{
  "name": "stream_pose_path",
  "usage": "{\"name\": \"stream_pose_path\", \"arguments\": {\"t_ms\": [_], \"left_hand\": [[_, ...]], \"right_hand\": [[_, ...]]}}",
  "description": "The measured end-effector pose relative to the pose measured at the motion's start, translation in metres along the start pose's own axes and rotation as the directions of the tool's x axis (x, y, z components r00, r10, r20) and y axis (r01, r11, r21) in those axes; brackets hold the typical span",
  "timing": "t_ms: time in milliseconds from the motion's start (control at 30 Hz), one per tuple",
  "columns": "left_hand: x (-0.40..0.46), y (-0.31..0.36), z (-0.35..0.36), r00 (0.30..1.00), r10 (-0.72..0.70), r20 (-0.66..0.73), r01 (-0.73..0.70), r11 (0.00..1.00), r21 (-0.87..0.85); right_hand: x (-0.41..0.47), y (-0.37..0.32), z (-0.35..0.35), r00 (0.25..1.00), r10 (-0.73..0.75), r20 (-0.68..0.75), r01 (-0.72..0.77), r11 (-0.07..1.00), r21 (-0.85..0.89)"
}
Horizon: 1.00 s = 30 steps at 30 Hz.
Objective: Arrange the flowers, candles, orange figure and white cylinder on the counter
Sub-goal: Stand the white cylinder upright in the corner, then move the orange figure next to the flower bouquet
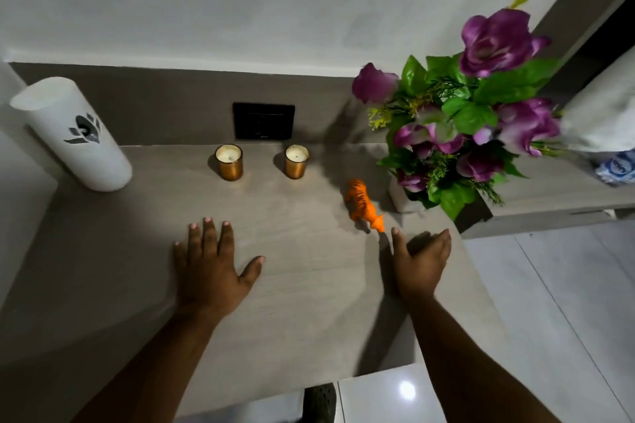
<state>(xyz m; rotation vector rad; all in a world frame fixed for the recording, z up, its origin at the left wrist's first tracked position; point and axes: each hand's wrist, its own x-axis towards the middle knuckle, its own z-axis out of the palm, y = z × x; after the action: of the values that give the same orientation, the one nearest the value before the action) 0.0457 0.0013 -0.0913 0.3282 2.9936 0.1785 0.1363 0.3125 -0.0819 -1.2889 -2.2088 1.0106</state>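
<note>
Your left hand (209,264) lies flat on the counter (309,302), a pale grey top with a faint wood-grain streak, fingers spread wide and holding nothing. Your right hand (421,263) is turned on its edge with the fingers straight and together, thumb apart, also holding nothing. Just beyond your right thumb tip stands the orange figure (363,206), a small glossy plastic tiger with black stripes, its head pointing toward that thumb; whether they touch you cannot tell. Beyond your right fingertips is the bunch of flowers (481,120), cloth-like purple blooms with bright green leaves, in a low white pot (400,199) just beside the tiger. Well beyond your left fingertips stand two candles (229,162), short round coppery metallic glasses with pale wax, the second (297,161) to the right of the first, both upright and apart. Behind them a black rectangular wall plate (264,121) sits on the grey backsplash. Far to the left of your left fingers stands the tall, smooth white cylinder (74,134) with a dark leaf-like mark on its side. To the right of the flowers lies a white bag (604,117), partly overlapping the blooms.
</note>
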Motion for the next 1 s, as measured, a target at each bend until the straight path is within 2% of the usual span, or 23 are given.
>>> {"name": "stream_pose_path", "arguments": {"t_ms": [167, 300, 433, 567, 667, 1000], "left_hand": [[0.003, -0.001, 0.005, 1.000, -0.013, -0.012, 0.013, 1.000, -0.009], [-0.001, -0.002, 0.004, 1.000, -0.010, -0.006, 0.010, 1.000, -0.014], [0.001, -0.001, 0.002, 1.000, -0.026, -0.004, 0.026, 0.999, -0.032], [0.002, 0.000, 0.001, 0.999, -0.032, 0.019, 0.033, 0.999, -0.024], [0.001, 0.002, -0.002, 0.999, -0.031, 0.027, 0.031, 0.999, -0.024], [0.000, 0.012, -0.013, 0.998, -0.054, -0.023, 0.052, 0.995, -0.086]], "right_hand": [[0.051, -0.024, 0.013, 0.997, 0.005, -0.081, 0.014, 0.974, 0.226], [0.070, -0.023, 0.016, 0.998, 0.057, -0.010, -0.049, 0.924, 0.380], [0.091, -0.030, 0.028, 0.997, 0.076, 0.010, -0.074, 0.922, 0.379], [0.115, -0.048, 0.046, 0.999, -0.036, -0.017, 0.039, 0.957, 0.288], [0.134, -0.065, 0.059, 0.994, -0.078, -0.082, 0.100, 0.947, 0.306], [0.164, -0.080, 0.085, 0.994, -0.072, -0.078, 0.090, 0.961, 0.260]]}}
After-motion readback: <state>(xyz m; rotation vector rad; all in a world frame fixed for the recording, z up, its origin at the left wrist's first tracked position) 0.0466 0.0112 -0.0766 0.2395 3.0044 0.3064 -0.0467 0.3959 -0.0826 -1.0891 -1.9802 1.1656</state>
